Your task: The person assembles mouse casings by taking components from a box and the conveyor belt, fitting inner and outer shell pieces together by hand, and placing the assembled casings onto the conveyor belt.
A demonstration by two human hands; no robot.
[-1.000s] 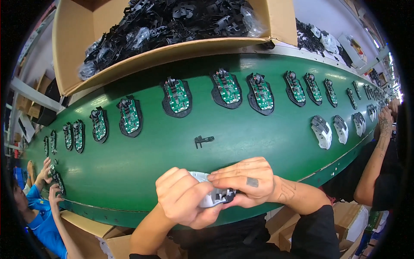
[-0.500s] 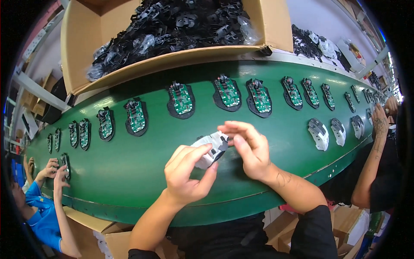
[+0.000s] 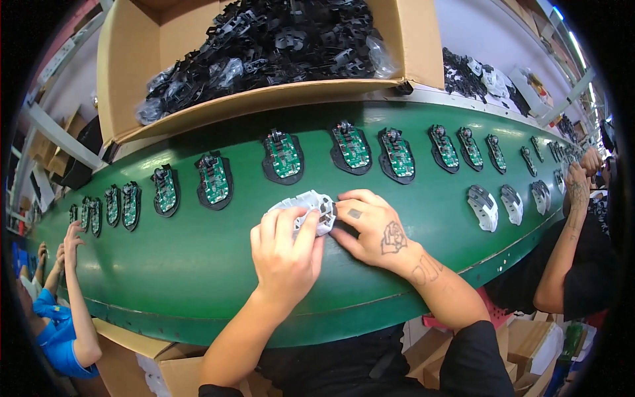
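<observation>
A white plastic computer mouse shell (image 3: 306,200) is between my hands, low over the green conveyor belt, with its hollow, ribbed inside facing up. My left hand (image 3: 284,248) is closed round its left and near side, the fingers lying across it. At the shell's right end, my right hand (image 3: 374,231) grips with thumb and fingers, where a small dark part shows; the fingertips are partly hidden. Beyond my hands stand mouse bases with green circuit boards (image 3: 283,157), in a row along the belt.
A large cardboard box (image 3: 264,99) of black plastic parts stands beyond the belt (image 3: 198,264). Several assembled-looking grey and white mouse shells (image 3: 483,207) lie at the right. Co-workers' arms reach in at left (image 3: 79,291) and right (image 3: 569,225). Open cartons (image 3: 139,341) stand below the near edge.
The shell has turned over, from its side to inside up, and moved slightly left and lower. My right hand has gone from spread fingers to gripping its right end.
</observation>
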